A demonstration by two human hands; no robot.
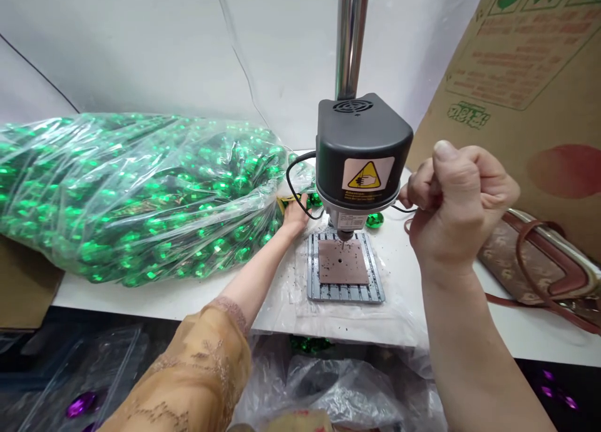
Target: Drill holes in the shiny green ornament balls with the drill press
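A black drill press (364, 150) with a yellow warning label stands in the middle on its slotted metal base (346, 293). Under its bit lies a brown square plate (344, 262) with a small hole and dark crumbs. My left hand (297, 216) reaches to the mouth of a clear bag of shiny green balls (188, 194), beside the drill; its fingertips are partly hidden, near green balls. Raised to the right of the drill head, my right hand (457, 200) is closed; what it grips, if anything, is hidden. A loose green ball (374, 220) sits behind the base.
A large cardboard box (521, 106) stands at the right, with a brown patterned handbag (530, 260) before it. A black cable loops left of the drill. Plastic bags (338, 388) and a purple ball (81, 405) are below the table edge.
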